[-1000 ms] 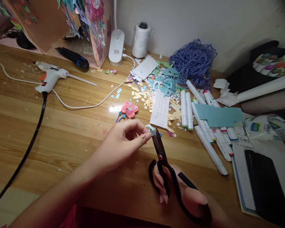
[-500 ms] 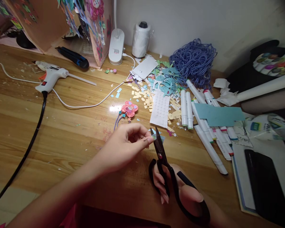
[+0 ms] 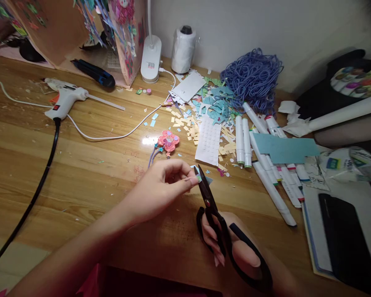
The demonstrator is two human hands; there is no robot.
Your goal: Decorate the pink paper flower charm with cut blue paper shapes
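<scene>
My left hand (image 3: 160,189) pinches a small piece of light blue-green paper (image 3: 199,178) between thumb and forefinger. Black-handled scissors (image 3: 207,202) are in my right hand (image 3: 216,239), with fingers and thumb through the two loops. The dark blades point away from me and lie right at the piece of paper, nearly closed. Just beyond my left hand, a pink paper flower (image 3: 168,141) with purple cords and small stars rests on the wooden table (image 3: 123,165).
A glue gun (image 3: 64,97) and a utility knife (image 3: 93,74) lie at the left. Paper scraps (image 3: 218,103), a sheet of white dots (image 3: 208,140), purple cord (image 3: 253,80) and several markers (image 3: 273,192) spread across the back and right. A black phone-like slab (image 3: 346,239) is at right.
The scissor blades have come closer together at the paper, and my right hand's fingers have drawn in towards the thumb. My left hand has stayed almost in place.
</scene>
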